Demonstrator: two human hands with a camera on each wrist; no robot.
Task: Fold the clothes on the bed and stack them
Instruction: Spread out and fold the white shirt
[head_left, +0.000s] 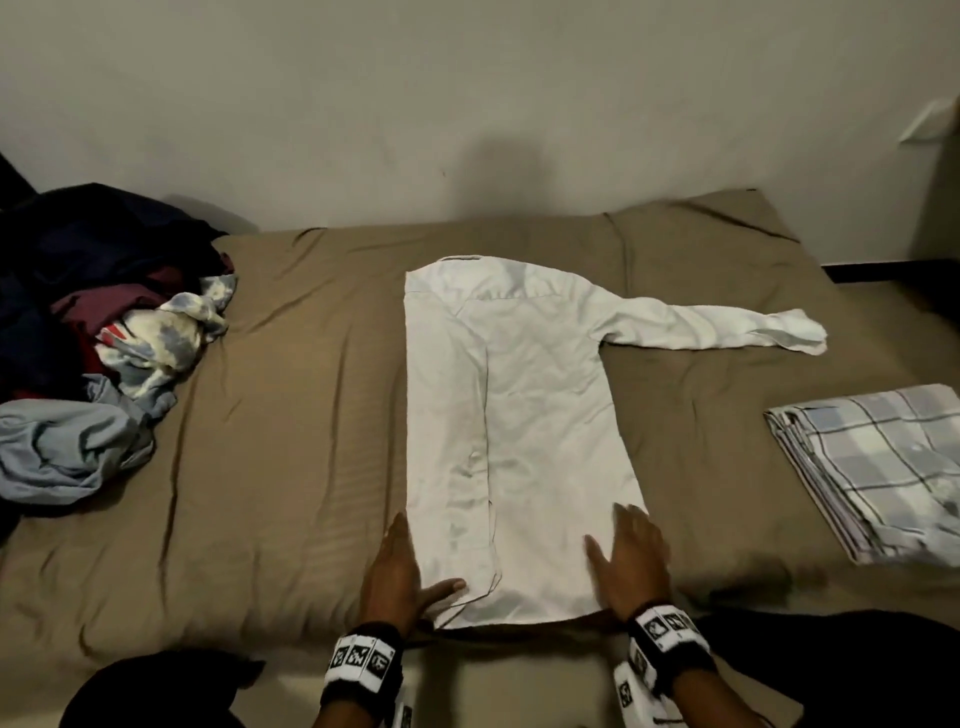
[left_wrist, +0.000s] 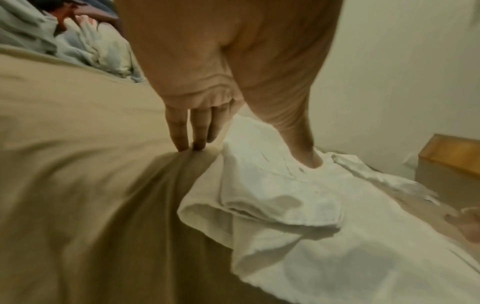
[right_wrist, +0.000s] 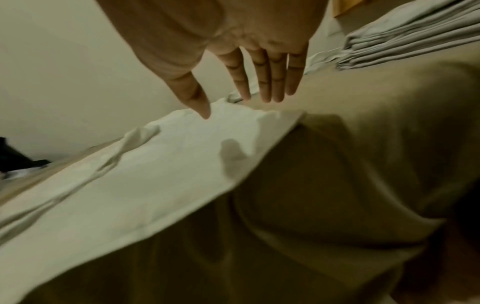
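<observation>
Nearby, unfolded pile (head_left: 104, 312) left, plaid stack (head_left: 878, 467) right; both flat hands, left hand (head_left: 395, 571), right hand (head_left: 631, 561), on white shirt (head_left: 519, 415).

Matt white woven-cloth shirt (head_left: 519, 415) lightly creased, rumpled matt tan cotton bed sheet (head_left: 291, 441) beneath it, smooth checked cloth (head_left: 883, 467) folded right of the shirt

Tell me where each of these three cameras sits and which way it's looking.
Head: above the bed, facing down and forward; both hands show.
Left wrist: along the left hand, fingers on the sheet, thumb on the white shirt.
Right wrist: along the flat right hand over the shirt's edge.
All share the shirt.
</observation>
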